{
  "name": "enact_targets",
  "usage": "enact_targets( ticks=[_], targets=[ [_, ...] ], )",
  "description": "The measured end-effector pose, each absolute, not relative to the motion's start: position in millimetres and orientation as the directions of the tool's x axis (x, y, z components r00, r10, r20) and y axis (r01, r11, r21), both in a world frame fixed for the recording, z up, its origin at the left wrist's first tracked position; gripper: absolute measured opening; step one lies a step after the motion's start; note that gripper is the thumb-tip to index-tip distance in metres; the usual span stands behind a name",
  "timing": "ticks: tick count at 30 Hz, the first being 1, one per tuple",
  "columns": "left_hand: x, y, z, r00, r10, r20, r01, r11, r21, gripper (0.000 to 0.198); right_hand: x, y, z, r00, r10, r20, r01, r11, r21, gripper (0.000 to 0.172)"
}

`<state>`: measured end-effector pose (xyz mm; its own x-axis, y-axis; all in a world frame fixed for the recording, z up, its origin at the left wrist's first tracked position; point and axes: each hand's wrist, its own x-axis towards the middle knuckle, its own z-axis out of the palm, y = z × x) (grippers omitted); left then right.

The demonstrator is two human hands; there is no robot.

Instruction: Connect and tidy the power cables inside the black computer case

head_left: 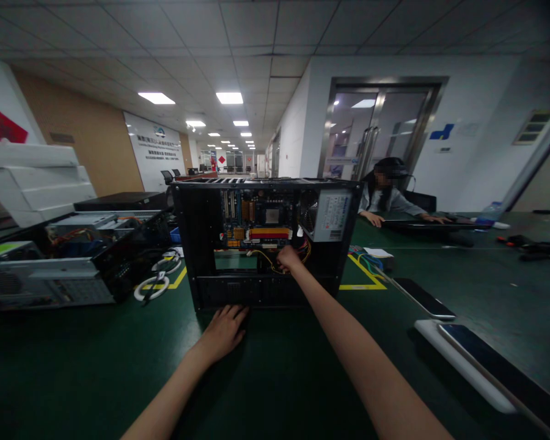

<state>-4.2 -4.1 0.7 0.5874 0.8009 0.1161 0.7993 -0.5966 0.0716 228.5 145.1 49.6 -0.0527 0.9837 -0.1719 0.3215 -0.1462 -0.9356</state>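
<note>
On the green table (275,379) stands an open computer case (266,241) (side panel off). The right hand (288,259) reaches inside, fingers closed around the yellow wires (262,256) below the motherboard (259,221). The left hand (224,330) lies flat and empty, touching the case's foot.

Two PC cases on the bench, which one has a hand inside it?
The upright black case in the middle: the right hand is among its cables. The other case lies at the left, untouched.

Head-worn camera looks forward and down, near the green table (275,379).
</note>
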Motion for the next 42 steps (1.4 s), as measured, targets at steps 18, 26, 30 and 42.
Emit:
enact_targets(
  ticks=[18,26,30,42],
  targets=[
    [-2.9,-5.1,4.1,0.583,0.806,0.101,0.803,-0.591,0.080,0.051,205.8,140.6,54.7,-0.406,0.879,-0.250,0.888,0.313,-0.338,0.028],
    [-2.8,-4.6,3.2,0.583,0.806,0.097,0.801,-0.591,0.093,0.051,205.1,137.6,61.8,-0.395,0.799,-0.454,0.904,0.249,-0.348,0.020],
    [-3.1,-4.8,2.2,0.586,0.804,0.102,0.801,-0.594,0.082,0.051,204.3,132.5,67.4,-0.382,0.762,-0.523,0.907,0.201,-0.370,0.014],
    [-3.6,-3.4,0.2,0.589,0.800,0.115,0.798,-0.598,0.070,0.051,206.8,142.5,57.2,-0.368,0.807,-0.462,0.901,0.187,-0.392,0.014]
  ],
)
